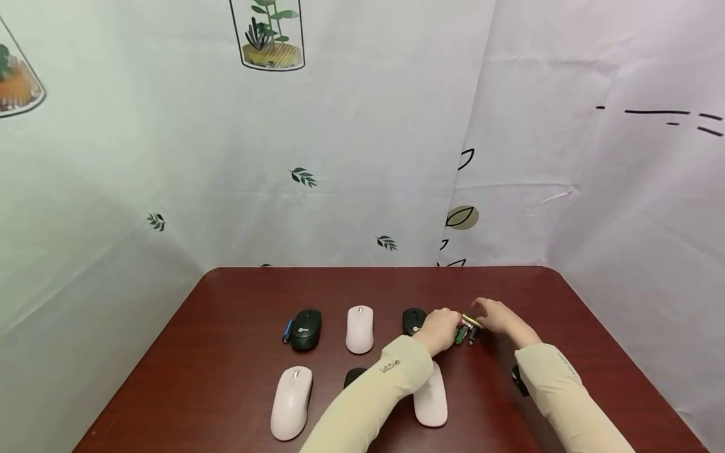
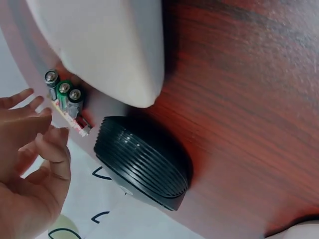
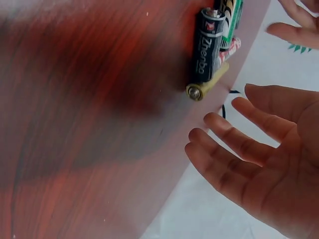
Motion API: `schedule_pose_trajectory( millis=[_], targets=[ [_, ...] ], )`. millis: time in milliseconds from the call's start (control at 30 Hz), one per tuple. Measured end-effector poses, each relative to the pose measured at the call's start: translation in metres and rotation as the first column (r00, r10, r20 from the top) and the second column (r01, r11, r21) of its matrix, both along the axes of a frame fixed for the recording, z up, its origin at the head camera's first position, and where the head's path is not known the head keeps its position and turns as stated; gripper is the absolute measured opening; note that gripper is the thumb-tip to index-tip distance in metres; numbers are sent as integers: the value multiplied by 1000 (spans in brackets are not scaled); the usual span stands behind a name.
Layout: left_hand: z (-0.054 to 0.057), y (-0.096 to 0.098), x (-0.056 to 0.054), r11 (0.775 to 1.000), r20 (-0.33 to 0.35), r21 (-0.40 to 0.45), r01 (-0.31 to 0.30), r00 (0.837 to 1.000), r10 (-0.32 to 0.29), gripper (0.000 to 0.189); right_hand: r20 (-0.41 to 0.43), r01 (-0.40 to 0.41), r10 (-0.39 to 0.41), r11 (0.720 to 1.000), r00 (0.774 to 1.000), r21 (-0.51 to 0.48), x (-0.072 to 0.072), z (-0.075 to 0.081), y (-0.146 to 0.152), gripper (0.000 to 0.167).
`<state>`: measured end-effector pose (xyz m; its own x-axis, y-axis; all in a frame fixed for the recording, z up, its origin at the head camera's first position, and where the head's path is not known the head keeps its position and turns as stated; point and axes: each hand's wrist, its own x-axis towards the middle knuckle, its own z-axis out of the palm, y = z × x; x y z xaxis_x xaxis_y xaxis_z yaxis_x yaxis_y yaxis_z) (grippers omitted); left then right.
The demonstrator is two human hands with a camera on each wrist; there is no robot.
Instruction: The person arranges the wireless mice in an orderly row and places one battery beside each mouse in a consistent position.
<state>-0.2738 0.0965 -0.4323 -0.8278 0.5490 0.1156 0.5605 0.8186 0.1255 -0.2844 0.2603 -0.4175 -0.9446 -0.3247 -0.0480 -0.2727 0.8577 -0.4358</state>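
A small cluster of batteries (image 1: 467, 329) lies on the table between my two hands. In the right wrist view a black battery (image 3: 207, 47) and a gold one (image 3: 212, 82) rest together, with a green one (image 3: 232, 22) and a red-and-white one (image 3: 229, 52) beside them. My left hand (image 1: 440, 330) hovers just left of the cluster, its fingers loosely bent and nothing visible in them. To the right is my right hand (image 1: 498, 316); the right wrist view shows its fingers (image 3: 227, 139) spread and relaxed, apart from the batteries.
Near my left hand are a black mouse (image 1: 415, 319) and a white mouse (image 1: 430, 402). Further left stand another black mouse (image 1: 306, 329) with a blue battery (image 1: 287, 331) beside it, and white mice (image 1: 359, 329). My left sleeve partly covers a black object (image 1: 354, 376).
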Motion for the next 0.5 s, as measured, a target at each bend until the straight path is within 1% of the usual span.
schedule_pose_trajectory(
  millis=[67, 167, 267, 367, 433, 500],
  targets=[
    [-3, 0, 1, 998, -27, -54, -17, 1000, 16, 7, 2, -10, 10, 1000, 1000, 5, 1, 1, 0, 29],
    [-6, 2, 3, 991, -73, -124, -43, 997, 34, 7, -20, -12, 12, 1000, 1000, 3, 0, 0, 0, 32],
    [-8, 5, 5, 988, -122, -141, -63, 992, 46, 4, -43, -14, 14, 1000, 999, -5, -1, 0, 0, 36],
    [-10, 7, 7, 988, -152, -133, -77, 987, 57, 3, -41, -14, 14, 1000, 999, -12, 0, 0, -1, 39],
    [-11, 8, 7, 987, -150, -134, -87, 986, 67, 4, -39, -16, 16, 1000, 999, -4, 0, -2, -2, 41],
    [-11, 9, 8, 985, -143, -139, -99, 987, 79, 9, -41, -10, 11, 1000, 999, 7, -1, -4, -3, 41]
  ],
)
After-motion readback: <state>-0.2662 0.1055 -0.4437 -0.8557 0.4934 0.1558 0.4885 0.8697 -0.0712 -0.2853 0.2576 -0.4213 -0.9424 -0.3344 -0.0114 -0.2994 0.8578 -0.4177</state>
